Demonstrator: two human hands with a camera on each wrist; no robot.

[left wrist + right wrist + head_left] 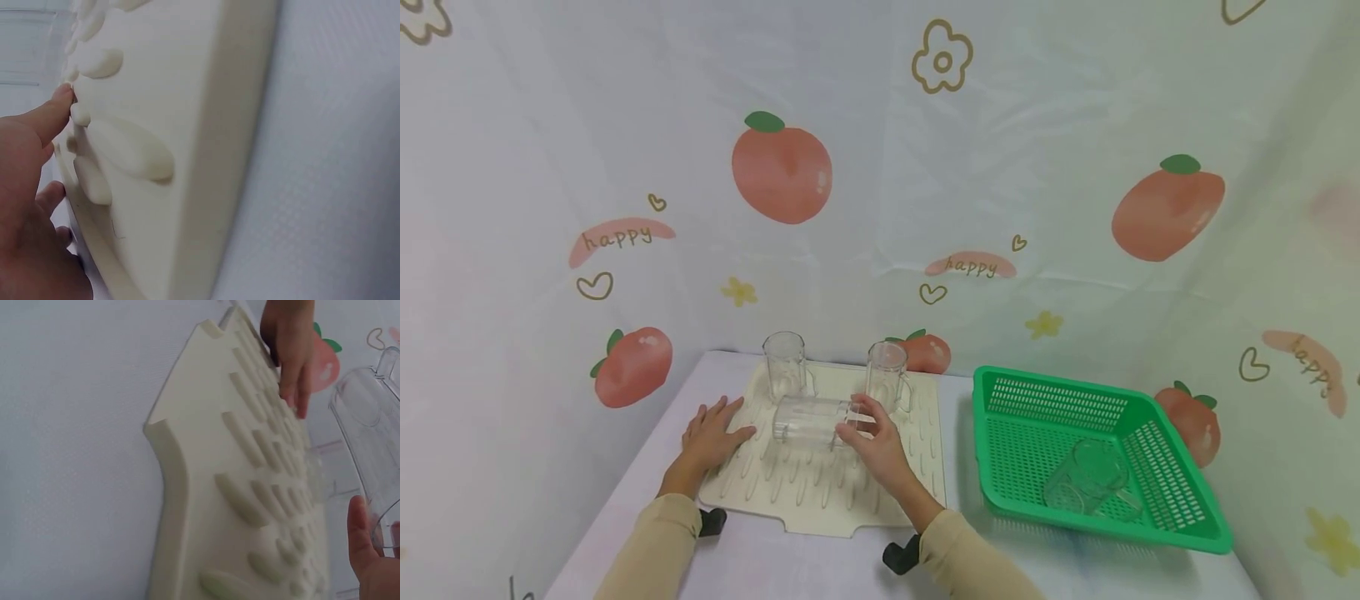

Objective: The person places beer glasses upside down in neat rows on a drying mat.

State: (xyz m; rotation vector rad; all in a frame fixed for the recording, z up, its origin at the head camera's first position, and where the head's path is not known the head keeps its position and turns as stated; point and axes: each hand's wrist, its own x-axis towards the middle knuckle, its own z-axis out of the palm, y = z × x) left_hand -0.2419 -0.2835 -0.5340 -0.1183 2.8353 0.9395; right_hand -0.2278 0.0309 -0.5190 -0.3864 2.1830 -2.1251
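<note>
Clock positions refer to the center of the mat [820, 512] in the head view; 12 o'clock points away from the person.

Right hand [882, 446]: at 3 o'clock, partly closed. Thumb and fingers pinch the rim end of the held mug [811, 421]. This mug is on its side above the mat, slightly toward 11 o'clock; contact with the mat cannot be confirmed.

Left hand [709, 437]: at 9 o'clock, fingers spread, resting at the mat's edge. It holds no mug. The left wrist view shows the thumb against the mat.

Progress, by judgement: past the midpoint. Two of four visible mugs are placed. The left upright mug [786, 367] stands at 11 o'clock and the right upright mug [886, 375] at 1 o'clock. The held mug is not yet upright. The last mug [1086, 479] lies tilted in the green basket [1052, 381] at 3 o'clock, untouched; it likely remains to be handled.
</note>
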